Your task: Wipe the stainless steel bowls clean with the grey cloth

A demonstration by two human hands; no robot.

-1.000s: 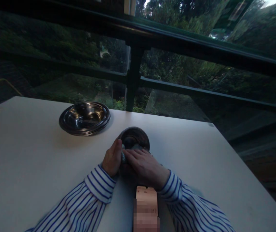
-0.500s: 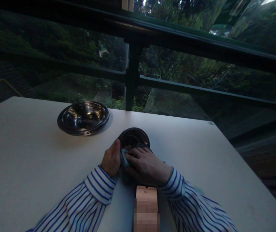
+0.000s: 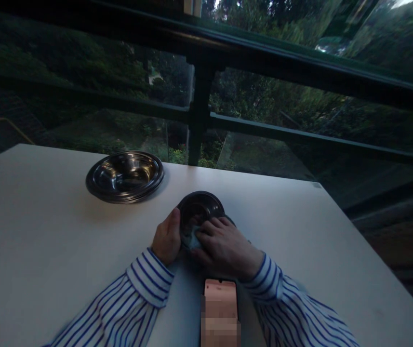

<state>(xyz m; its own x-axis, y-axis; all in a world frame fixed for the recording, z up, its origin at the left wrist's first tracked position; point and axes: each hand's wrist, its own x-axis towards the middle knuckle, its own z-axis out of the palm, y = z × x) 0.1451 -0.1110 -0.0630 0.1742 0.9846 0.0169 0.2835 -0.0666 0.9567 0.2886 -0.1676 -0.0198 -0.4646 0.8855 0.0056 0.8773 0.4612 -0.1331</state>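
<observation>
A small steel bowl (image 3: 201, 207) rests on the white table (image 3: 47, 241) just in front of me. My left hand (image 3: 166, 237) grips the bowl's near left rim, fingers curled around it. My right hand (image 3: 222, 246) presses a small pale cloth (image 3: 193, 237) into the bowl, fingers bent over the cloth. Both sleeves are white with blue stripes.
A stack of wider steel bowls (image 3: 125, 175) stands at the back left of the table. A phone (image 3: 220, 308) lies near the front edge between my arms. Beyond the table's far edge runs a dark railing (image 3: 199, 115) with glass panels and trees behind.
My right hand has slid a little to the right and nearer, dragging the cloth inside the bowl. The left hand keeps its hold on the rim.
</observation>
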